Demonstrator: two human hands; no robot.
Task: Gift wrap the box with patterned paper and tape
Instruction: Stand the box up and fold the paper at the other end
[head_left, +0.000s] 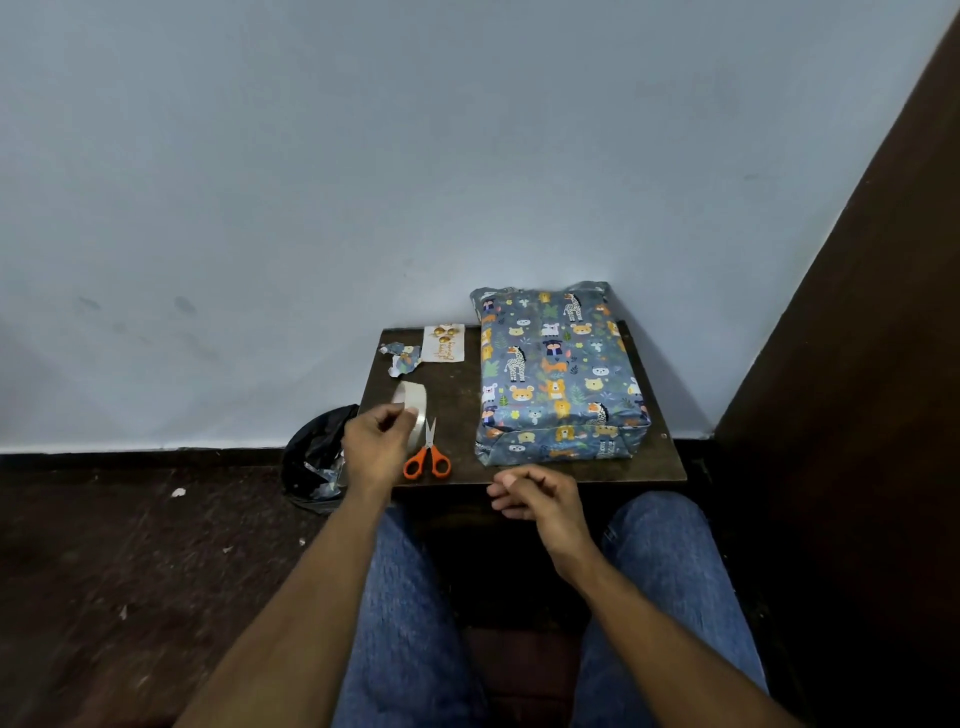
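- Head view, nearest: the right hand (537, 493) hangs at the table (660, 462) edge, fingers loosely curled, holding nothing that can be seen.
- Slightly farther, the left hand (376, 447) grips the tape roll (414, 410) beside the orange scissors (427, 457).
- Farther right, the box (558, 371) lies on the table, covered in patterned paper.
- Judged step: final taping; next calls for finding the tape's free end and pulling a strip.
- Seams underneath are hidden; the small card (443, 343) near the wall is unreadable.
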